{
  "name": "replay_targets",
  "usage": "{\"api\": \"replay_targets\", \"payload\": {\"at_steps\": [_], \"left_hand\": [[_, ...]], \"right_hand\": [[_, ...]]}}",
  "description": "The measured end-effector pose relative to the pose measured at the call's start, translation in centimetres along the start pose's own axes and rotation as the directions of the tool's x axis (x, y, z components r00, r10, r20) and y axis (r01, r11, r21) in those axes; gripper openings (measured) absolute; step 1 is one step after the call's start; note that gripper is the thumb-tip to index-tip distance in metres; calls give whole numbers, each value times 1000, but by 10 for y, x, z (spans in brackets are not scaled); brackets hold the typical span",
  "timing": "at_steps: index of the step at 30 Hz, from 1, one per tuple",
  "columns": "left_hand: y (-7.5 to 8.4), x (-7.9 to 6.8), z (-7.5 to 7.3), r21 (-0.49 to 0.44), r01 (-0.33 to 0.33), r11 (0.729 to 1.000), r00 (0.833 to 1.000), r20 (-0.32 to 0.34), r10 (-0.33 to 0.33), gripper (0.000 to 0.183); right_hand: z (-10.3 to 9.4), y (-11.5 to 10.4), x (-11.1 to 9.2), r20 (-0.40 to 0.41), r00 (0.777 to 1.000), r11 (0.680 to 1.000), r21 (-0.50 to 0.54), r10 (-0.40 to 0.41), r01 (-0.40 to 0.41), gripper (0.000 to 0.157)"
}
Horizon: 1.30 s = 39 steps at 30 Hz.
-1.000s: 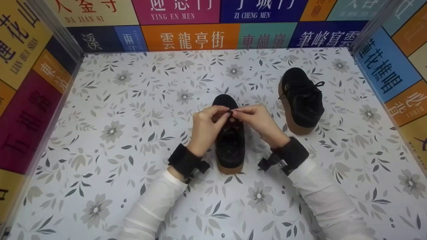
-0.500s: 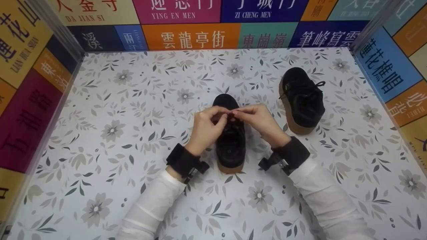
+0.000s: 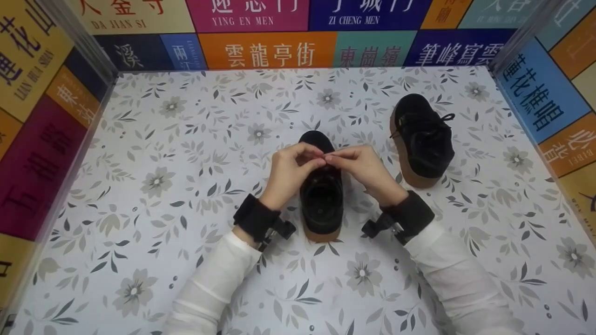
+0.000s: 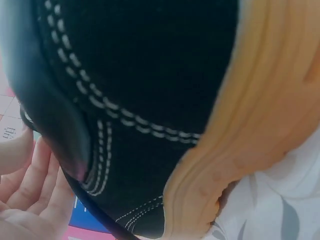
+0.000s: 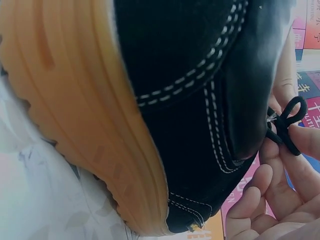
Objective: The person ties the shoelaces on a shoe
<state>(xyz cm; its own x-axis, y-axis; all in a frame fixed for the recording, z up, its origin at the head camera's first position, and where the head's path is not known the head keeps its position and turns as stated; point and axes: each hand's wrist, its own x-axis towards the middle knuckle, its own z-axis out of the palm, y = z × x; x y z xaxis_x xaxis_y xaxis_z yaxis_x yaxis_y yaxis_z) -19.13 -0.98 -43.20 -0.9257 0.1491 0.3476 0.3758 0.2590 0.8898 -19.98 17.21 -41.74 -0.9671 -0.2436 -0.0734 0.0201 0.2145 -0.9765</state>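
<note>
A black shoe [image 3: 316, 138] with white stitching and a tan sole stands on the floral surface, toe pointing away from me. Over its tongue, the fingertips of both hands meet. My left hand [image 3: 289, 170] pinches at the black shoelace, its thumb and index finger close together; much of that grip is hidden behind the shoe in the left wrist view. From the other side, my right hand [image 3: 367, 168] pinches the shoelace [image 5: 282, 122] between thumb and finger, and a small loop of it stands up there. The shoe's side [image 4: 150, 75] fills the left wrist view.
To the right lies a second black shoe [image 3: 421, 139], its lace tied in a bow. Colourful panels with printed characters [image 3: 270, 51] wall the back and both sides of the floral-patterned surface [image 3: 186, 139].
My left thumb and fingertips have shifted slightly right and now meet the right fingertips. My right hand has barely moved, and both shoes stay in place.
</note>
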Motion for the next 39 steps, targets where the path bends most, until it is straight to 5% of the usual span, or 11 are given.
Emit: {"api": "replay_targets", "payload": {"at_steps": [7,14,21,29,39], "left_hand": [[-3,-1,4,52,-87,995,996,-8,87,18],[-7,-1,6,189,-227,955,973,4,231,19],[-9,-1,7,225,-215,950,976,17,217,21],[-9,-3,8,239,-165,957,986,25,164,29],[-10,-4,8,283,-209,936,978,47,204,19]], "right_hand": [[1,0,-1,-9,1000,1000,-30,2,-2,27],[1,1,-1,-15,1000,998,-58,-16,15,25],[0,1,-2,3,999,997,-50,-51,51,24],[-3,-1,-5,70,996,996,74,-48,43,30],[-6,3,-4,88,996,998,66,-15,9,30]]}}
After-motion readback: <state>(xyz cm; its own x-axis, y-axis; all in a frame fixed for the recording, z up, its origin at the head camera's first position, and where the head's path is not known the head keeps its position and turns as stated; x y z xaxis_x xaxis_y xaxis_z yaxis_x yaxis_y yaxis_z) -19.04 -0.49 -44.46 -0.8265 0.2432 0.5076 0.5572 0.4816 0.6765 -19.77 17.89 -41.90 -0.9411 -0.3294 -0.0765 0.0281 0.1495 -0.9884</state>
